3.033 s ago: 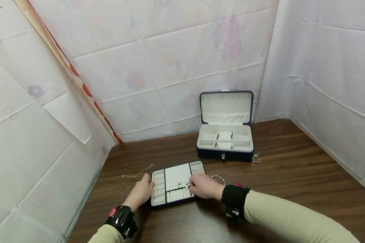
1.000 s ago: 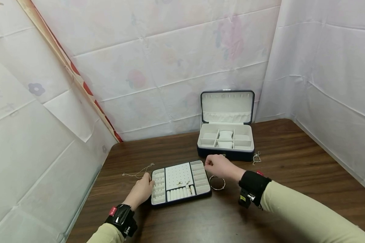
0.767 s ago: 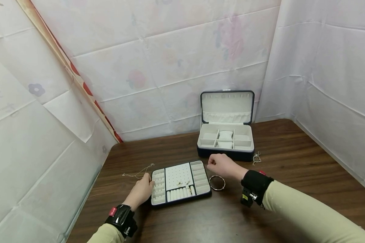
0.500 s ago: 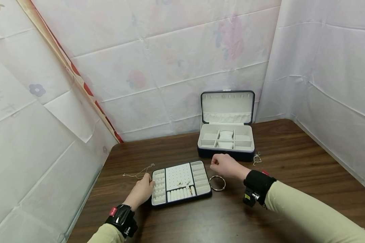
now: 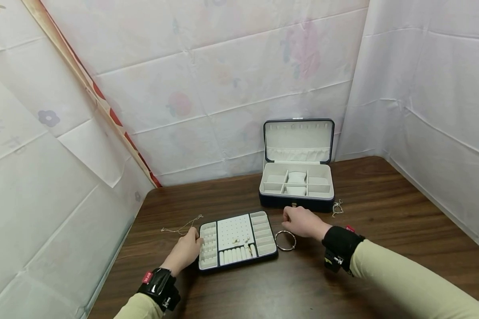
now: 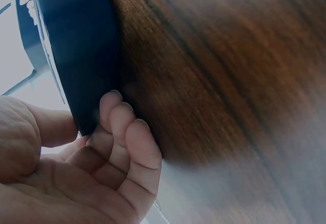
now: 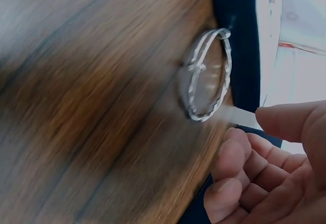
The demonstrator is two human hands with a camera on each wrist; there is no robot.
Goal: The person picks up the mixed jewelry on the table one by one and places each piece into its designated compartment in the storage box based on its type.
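A dark blue tray (image 5: 239, 265) with a pale lining lies near me on the wooden table; small earrings (image 5: 245, 245) sit on its peg panel. My left hand (image 5: 185, 250) holds the tray's left edge, and the left wrist view shows the fingers (image 6: 122, 132) curled against the tray's side wall (image 6: 81, 46). My right hand (image 5: 301, 221) hovers just past a silver bangle (image 5: 285, 250), between the tray and the open jewellery box (image 5: 295, 201). Seen from the right wrist, that hand's fingers (image 7: 244, 178) curl loosely and hold nothing, with the bangle (image 7: 204, 118) lying flat beside the tray.
A thin chain necklace (image 5: 181, 228) lies left of the tray. A small chain piece (image 5: 336, 207) rests by the box's right front corner. The box lid stands upright against the draped back wall. Cloth-covered walls close in the table's left, back and right sides.
My right hand left the tray's peg panel and moved right and away, ending above the bangle. The left hand and tray stayed put.
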